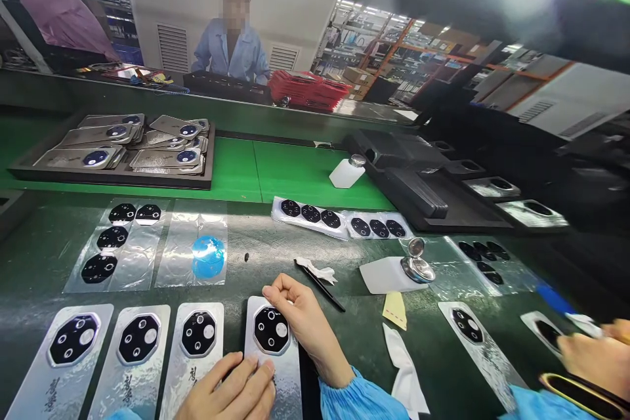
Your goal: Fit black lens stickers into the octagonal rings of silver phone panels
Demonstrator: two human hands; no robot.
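Observation:
A silver phone back cover (285, 374) with a black octagonal camera piece lies in front of me. My left hand (231, 387) rests with its fingers lying on the cover below the camera piece. My right hand (298, 315) is at the cover's top edge, thumb and forefinger together beside the camera piece; anything between them is too small to make out. Three similar covers (194, 341) lie in a row to the left, each with a black camera piece. Behind my right hand lie black tweezers (325, 289) and a crumpled white wipe (322, 271).
Trays of covers (211, 170) stand at the back left and right. Strips of black camera pieces (310, 216), sheets (142, 256) and two white bottles (386, 275) (347, 174) are on the bench. A co-worker's hand (590, 354) is at right; a person sits across.

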